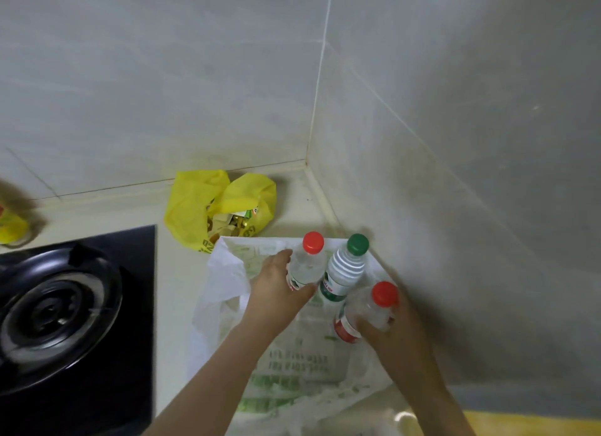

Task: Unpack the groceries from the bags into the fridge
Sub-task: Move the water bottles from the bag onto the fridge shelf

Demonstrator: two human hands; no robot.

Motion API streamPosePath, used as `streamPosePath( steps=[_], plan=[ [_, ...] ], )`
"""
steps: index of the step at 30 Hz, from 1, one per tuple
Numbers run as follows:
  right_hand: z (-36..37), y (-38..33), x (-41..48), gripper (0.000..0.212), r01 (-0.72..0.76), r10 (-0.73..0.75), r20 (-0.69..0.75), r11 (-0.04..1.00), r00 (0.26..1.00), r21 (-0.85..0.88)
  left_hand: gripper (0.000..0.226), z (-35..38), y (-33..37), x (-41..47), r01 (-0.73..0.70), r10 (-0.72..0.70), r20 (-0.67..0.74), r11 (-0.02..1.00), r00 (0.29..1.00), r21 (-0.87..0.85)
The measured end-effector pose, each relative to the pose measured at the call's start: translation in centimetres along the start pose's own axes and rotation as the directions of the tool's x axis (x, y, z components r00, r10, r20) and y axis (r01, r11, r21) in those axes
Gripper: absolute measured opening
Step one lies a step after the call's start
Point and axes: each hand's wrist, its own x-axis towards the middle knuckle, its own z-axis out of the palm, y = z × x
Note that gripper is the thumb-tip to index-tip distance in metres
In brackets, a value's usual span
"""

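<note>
White plastic bag (292, 364) on counter (177, 273); pickup step. Right hand (390, 334) grips near red-cap bottle (367, 312), left hand (279, 289) grips far red-cap bottle (307, 263); green-cap bottle (344, 269) stands between. Yellow bag (195, 204) behind. Next: lift both, carry to fridge, not in view.

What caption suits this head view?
Left hand grips the far red-capped bottle, right hand the near one; a green-capped bottle between them, over a white bag.

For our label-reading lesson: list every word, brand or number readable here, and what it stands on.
None is legible.
White bag: green print, blurred.
Yellow bag: print, blurred.
Green-capped bottle: green label, blurred.
Farther red-capped bottle: red label, blurred.
Nearer red-capped bottle: red label, blurred.
</note>
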Motion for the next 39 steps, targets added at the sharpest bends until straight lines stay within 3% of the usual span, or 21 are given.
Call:
streamPosePath(
  steps=[2, 9, 19, 28, 33, 39],
  plan=[
    [0.3, 0.4, 0.1, 0.035, -0.024, 0.023, 0.020, 1.000, 1.000, 0.001, 0.076, 0.5, 0.0, 0.7, 0.002, -0.002, 0.009, 1.000, 1.000, 0.005],
    [0.9, 1.0, 0.3, 0.053, -0.034, 0.034, -0.014, 0.999, 0.999, -0.020, 0.073, 1.6, 0.2, 2.4, 0.003, -0.003, 0.025, 1.000, 1.000, -0.020],
    [1.6, 2.3, 0.8, 0.057, -0.132, 0.132, -0.013, 0.991, 0.991, 0.004, 0.060, 2.2, -0.5, 3.0, 0.017, -0.016, 0.023, 0.999, 1.000, -0.043],
    [1.6, 2.7, 0.8, 0.066, -0.163, 0.163, -0.017, 0.987, 0.986, -0.001, 0.056, 2.3, -1.9, 0.4, 0.003, -0.001, 0.070, 1.000, 0.998, -0.026],
    [1.2, 2.0, 0.3, 0.056, -0.162, 0.162, -0.014, 0.987, 0.987, -0.004, 0.064, 1.9, -2.5, -1.2, -0.008, 0.014, 0.080, 0.997, 0.997, -0.077],
    [1.3, 0.8, -1.0, 0.069, -0.178, 0.178, 0.008, 0.984, 0.984, 0.024, 0.058, 0.3, -2.6, -3.1, 0.041, -0.037, 0.035, 0.992, 0.999, -0.122]
  ],
)
